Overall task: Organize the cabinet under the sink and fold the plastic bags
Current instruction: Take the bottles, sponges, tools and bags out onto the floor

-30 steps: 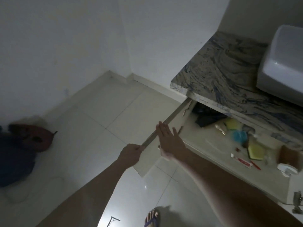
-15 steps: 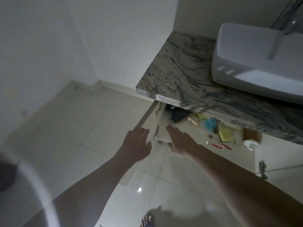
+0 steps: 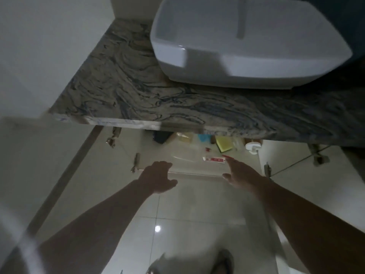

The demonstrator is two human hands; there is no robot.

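Note:
The cabinet under the sink stands open, and its pale floor [image 3: 187,153] shows below the marbled countertop [image 3: 138,91]. Inside lie a dark plastic bag [image 3: 161,137], a blue bag or cloth [image 3: 203,137], a yellow sponge [image 3: 224,144], a red-and-white tube [image 3: 214,159] and a white round holder [image 3: 252,147]. My left hand [image 3: 158,177] hovers in front of the cabinet's lower edge with fingers apart and nothing in it. My right hand [image 3: 240,173] reaches toward the tube, fingers spread, empty.
The white basin [image 3: 246,42] sits on the countertop above. The left cabinet door [image 3: 69,171] is swung wide open, and the right door [image 3: 296,161] also stands open with hinges showing. Glossy floor tiles [image 3: 187,224] lie below. My foot shows at the bottom edge.
My left hand let go of the left door's edge and both hands came to the front of the open cabinet. The view swung right to face the cabinet.

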